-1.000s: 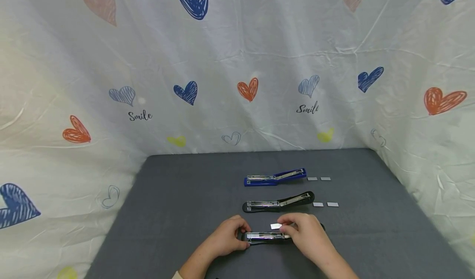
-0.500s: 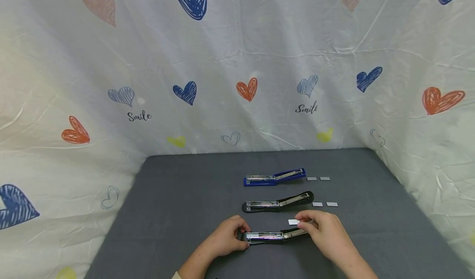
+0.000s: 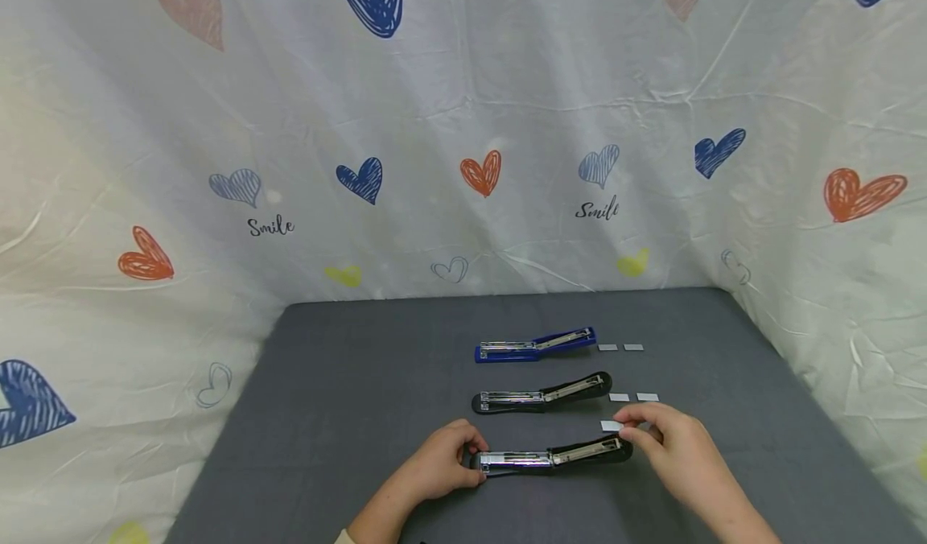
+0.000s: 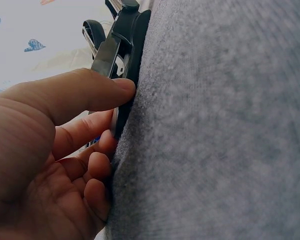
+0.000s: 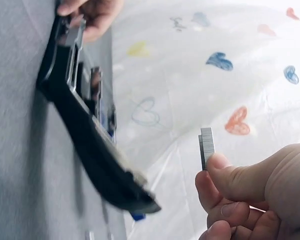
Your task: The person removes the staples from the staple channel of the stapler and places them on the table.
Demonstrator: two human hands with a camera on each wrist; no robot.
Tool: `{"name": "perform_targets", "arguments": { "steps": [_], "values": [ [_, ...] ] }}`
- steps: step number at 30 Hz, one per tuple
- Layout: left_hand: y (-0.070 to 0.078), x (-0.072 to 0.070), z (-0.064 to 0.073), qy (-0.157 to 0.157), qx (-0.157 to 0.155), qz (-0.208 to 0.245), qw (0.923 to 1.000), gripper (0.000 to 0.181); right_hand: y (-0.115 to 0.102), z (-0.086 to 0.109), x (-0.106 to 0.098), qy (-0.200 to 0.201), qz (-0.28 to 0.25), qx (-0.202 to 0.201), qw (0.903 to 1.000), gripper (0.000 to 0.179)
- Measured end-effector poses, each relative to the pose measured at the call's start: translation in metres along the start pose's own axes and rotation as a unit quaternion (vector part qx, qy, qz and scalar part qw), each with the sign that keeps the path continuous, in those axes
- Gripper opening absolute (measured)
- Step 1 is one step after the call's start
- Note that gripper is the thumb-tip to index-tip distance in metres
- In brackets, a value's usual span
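Observation:
Nearest the person lies a black stapler (image 3: 516, 462), swung open flat with its metal magazine showing. The left hand (image 3: 451, 462) pinches its left end between thumb and fingers; in the left wrist view the thumb (image 4: 107, 90) presses on the black base. Just above the stapler's right end, the right hand (image 3: 669, 439) pinches a small strip of staples (image 3: 611, 426) between thumb and forefinger. The right wrist view shows that strip of staples (image 5: 206, 147) held by its lower end, apart from the stapler (image 5: 85, 135).
Behind lie a second opened black stapler (image 3: 510, 399) and an opened blue stapler (image 3: 507, 351). Two staple strips (image 3: 648, 397) lie right of the second black one and two more (image 3: 633, 348) beside the blue one. A white curtain with hearts hangs behind the grey table (image 3: 362, 383).
The right hand has moved right and slightly away with the staple strip, uncovering the near stapler's right end. The left hand has stayed on the stapler's left end.

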State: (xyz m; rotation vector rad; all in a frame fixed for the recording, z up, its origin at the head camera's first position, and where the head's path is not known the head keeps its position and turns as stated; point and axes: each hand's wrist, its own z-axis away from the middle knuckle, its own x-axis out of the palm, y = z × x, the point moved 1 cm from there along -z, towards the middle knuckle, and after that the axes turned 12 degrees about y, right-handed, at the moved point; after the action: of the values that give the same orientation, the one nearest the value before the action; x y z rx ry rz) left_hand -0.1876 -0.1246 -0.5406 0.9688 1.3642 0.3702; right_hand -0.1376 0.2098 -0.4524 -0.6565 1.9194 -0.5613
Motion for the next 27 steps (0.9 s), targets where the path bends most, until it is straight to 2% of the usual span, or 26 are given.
{"name": "perform_targets", "arguments": {
  "steps": [6,13,16,21,27],
  "values": [
    [0.0,0.0,-0.001,0.0,0.0,-0.002,1.0,0.028,0.017,0.003,-0.009,0.003,0.024,0.004,0.9997,0.02],
    [-0.003,0.001,-0.002,-0.002,-0.006,-0.008,0.9999,0.028,0.042,0.006,-0.015,0.055,0.034,-0.047,0.9968,0.025],
    [-0.003,0.002,-0.002,-0.001,-0.003,-0.005,1.0,0.028,0.052,0.008,-0.015,0.064,0.03,-0.057,0.9959,0.026],
    [-0.004,0.002,-0.002,0.001,0.0,-0.005,1.0,0.028,0.067,0.013,-0.011,0.051,0.037,-0.034,0.9974,0.022],
    [-0.006,0.003,-0.002,0.0,-0.001,-0.002,1.0,0.028,0.086,0.015,0.0,0.009,0.05,-0.007,0.9987,0.02]
  ]
}}
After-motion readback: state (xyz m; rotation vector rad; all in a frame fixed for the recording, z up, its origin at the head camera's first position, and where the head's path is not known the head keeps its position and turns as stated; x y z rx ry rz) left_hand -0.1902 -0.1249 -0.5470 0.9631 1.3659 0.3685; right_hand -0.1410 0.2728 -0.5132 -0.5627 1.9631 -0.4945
